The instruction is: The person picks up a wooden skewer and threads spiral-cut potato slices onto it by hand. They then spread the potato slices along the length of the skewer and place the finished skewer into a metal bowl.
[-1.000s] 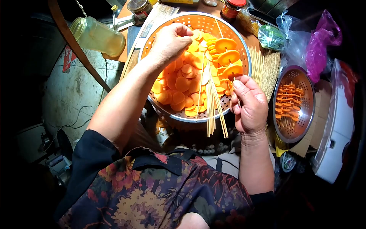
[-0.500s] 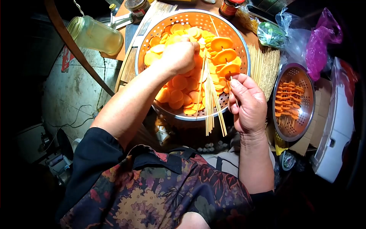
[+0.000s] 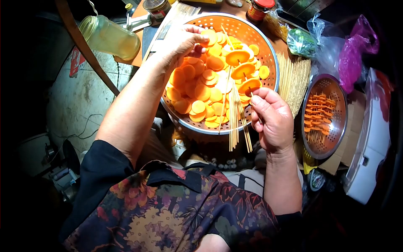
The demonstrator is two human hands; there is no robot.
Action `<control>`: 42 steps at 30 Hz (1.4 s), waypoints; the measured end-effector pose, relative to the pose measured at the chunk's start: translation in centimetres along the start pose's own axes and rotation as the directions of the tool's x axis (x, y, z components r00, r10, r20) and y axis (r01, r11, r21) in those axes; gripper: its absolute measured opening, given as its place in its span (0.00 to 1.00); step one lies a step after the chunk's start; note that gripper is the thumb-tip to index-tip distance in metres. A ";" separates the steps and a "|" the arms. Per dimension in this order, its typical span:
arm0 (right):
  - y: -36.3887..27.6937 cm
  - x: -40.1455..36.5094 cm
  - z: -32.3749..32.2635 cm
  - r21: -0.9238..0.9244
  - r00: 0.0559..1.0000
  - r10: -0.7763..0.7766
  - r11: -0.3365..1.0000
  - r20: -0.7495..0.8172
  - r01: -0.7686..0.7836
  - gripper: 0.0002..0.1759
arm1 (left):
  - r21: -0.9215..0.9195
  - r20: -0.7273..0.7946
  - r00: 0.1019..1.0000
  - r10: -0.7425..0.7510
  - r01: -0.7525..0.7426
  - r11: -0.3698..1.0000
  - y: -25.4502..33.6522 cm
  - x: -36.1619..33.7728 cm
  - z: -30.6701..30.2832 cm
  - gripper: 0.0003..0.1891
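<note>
A large perforated colander [image 3: 268, 54] holds a heap of round orange carrot slices [image 3: 202, 92]. My right hand [image 3: 273, 115] pinches the lower part of a bamboo skewer [image 3: 223, 30], which carries three carrot slices spaced apart along it. Its bare tip points up and away. At the colander's far left side, my left hand [image 3: 180, 48] has thumb and fingers closed on the edge of a carrot slice [image 3: 210, 38]. Several loose bamboo skewers [image 3: 233, 126] lie over the heap and stick out past the near rim.
To the right, a smaller perforated bowl [image 3: 339, 122] contains finished-looking carrot skewers [image 3: 320, 111]. A thick bundle of skewers [image 3: 294, 80] lies between the two vessels. Plastic bags [image 3: 356, 50], a red-lidded jar [image 3: 257, 11] and a large tipped jar [image 3: 113, 38] surround the work.
My left hand has risen from the middle of the heap toward the far left rim and now shows a slice in its fingers. The held skewer has shifted slightly left and down.
</note>
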State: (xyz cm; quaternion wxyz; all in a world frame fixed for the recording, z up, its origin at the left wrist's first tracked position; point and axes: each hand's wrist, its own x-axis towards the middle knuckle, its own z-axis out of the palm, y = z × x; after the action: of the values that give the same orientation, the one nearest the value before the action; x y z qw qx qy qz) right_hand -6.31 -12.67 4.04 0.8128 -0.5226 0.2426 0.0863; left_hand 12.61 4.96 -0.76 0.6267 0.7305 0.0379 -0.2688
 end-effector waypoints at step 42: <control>0.6 -0.2 0.6 -0.113 0.996 0.078 0.991 0.046 -0.073 0.06 | -0.338 -0.031 0.998 -0.059 0.045 0.940 1.3 -0.8 -0.4 0.12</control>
State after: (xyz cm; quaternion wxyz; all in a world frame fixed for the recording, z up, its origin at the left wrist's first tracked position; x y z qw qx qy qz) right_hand -6.48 -11.84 3.87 0.7843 -0.5552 0.2365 0.1434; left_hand 12.58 5.30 0.78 0.7342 0.6166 0.1150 -0.2600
